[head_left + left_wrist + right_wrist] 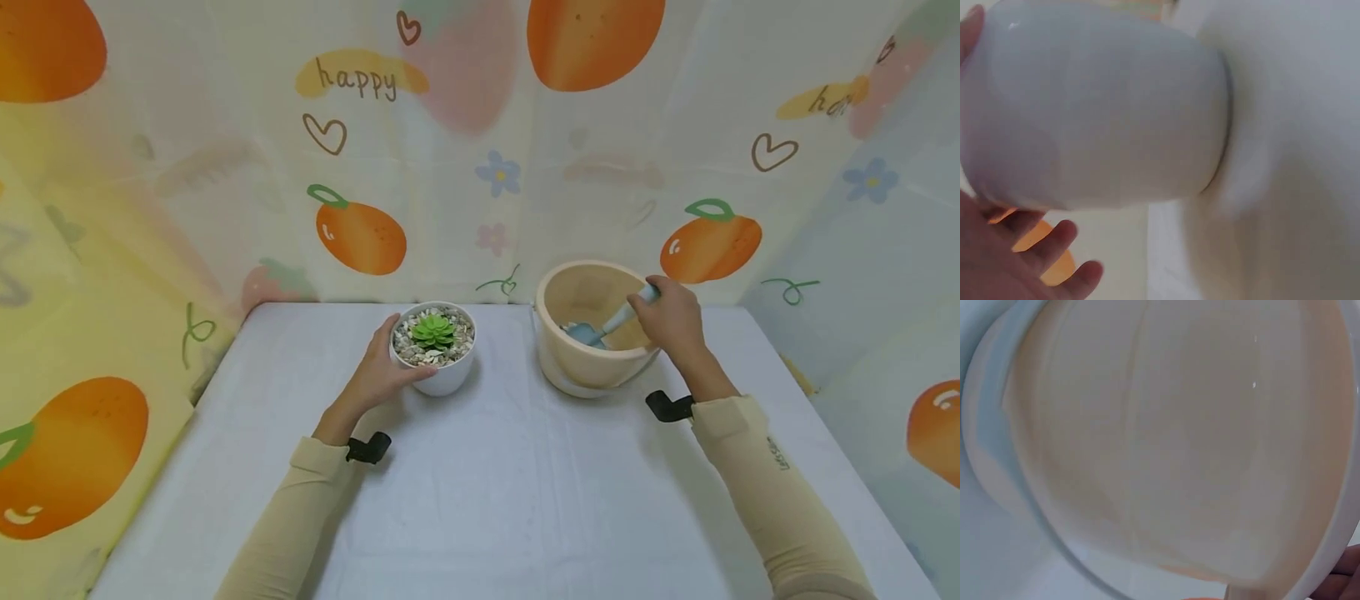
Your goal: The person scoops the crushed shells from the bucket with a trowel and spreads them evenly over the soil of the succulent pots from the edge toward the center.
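My left hand (pixel 372 373) grips a white flowerpot (pixel 1104 112) near its rim, thumb at the front and fingers round the far left side. Inside the pot, a green succulent (pixel 433 332) sits among pale pebbles (pixel 406 340). To the right stands a beige bucket (pixel 577 367). My right hand (pixel 677 321), over the bucket's right rim, holds a small light-blue trowel (pixel 621 317) by its handle. The trowel tilts down into the bucket, its blade near the inside bottom beside a few pale pebbles. The right wrist view faces the bucket's outer wall (pixel 1166 437); only fingertips appear there.
Both pots stand on a white-covered table (pixel 480 500), near its back edge. A printed cloth backdrop (pixel 442 183) with oranges rises right behind them. A thin bail handle (pixel 1066 550) hangs down the bucket's outside.
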`<state>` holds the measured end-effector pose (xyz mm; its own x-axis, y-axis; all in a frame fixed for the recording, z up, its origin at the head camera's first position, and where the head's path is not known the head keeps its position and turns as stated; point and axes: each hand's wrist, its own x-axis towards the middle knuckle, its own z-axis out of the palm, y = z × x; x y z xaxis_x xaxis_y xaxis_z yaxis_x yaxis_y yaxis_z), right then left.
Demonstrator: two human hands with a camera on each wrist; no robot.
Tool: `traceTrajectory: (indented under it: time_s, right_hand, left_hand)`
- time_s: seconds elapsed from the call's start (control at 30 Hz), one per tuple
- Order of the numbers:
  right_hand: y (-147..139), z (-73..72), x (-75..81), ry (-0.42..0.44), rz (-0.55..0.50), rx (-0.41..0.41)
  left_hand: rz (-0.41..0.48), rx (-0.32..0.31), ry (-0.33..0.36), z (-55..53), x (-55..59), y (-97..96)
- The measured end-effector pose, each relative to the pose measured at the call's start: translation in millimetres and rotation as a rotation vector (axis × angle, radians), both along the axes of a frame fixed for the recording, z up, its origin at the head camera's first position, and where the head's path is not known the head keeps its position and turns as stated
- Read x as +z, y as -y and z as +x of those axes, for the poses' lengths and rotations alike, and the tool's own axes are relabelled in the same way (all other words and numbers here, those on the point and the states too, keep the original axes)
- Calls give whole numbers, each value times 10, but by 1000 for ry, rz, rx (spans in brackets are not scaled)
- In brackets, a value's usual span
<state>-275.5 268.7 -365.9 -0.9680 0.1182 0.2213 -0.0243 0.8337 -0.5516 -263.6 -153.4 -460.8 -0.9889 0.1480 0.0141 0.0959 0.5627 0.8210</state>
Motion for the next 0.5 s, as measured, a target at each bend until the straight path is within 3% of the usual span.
traceTrajectory:
  time_s: [0.27,0.5]
  right_hand:
    - [-136,35,-70,28,-70,33]
    - [-266,184,-133,27,-125,31]
  left_hand:
    - [16,-53,35,-14,33,110]
    - [33,-83,-34,6,-7,144]
